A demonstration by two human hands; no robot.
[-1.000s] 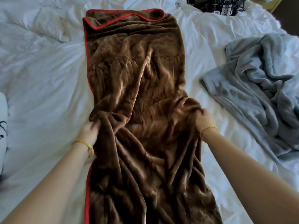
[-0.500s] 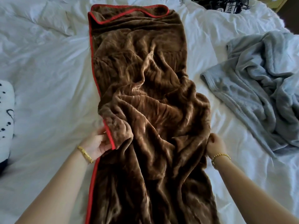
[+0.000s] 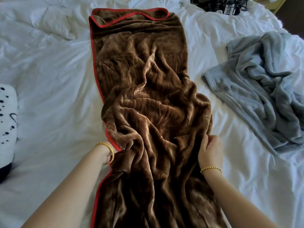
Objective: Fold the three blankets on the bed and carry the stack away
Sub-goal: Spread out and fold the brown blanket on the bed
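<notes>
A brown plush blanket (image 3: 148, 99) with red trim lies as a long, rumpled strip down the middle of the white bed (image 3: 52, 89). My left hand (image 3: 109, 153) is at its left edge, mostly hidden beneath a raised fold of the red-trimmed edge, which it holds; only the wrist with a gold bangle shows. My right hand (image 3: 210, 149) pinches the blanket's right edge level with the left hand. A grey blanket (image 3: 263, 89) lies crumpled on the right side of the bed, apart from both hands.
A white item with black spots (image 3: 7, 122) sits at the left border. Dark objects with cables (image 3: 218, 4) lie at the far top of the bed. The bed's right corner and a dark floor show at the top right.
Both hands have drawn back toward me along the brown blanket's edges. A fold of the blanket now bunches across the middle, and the left edge drapes over my left hand.
</notes>
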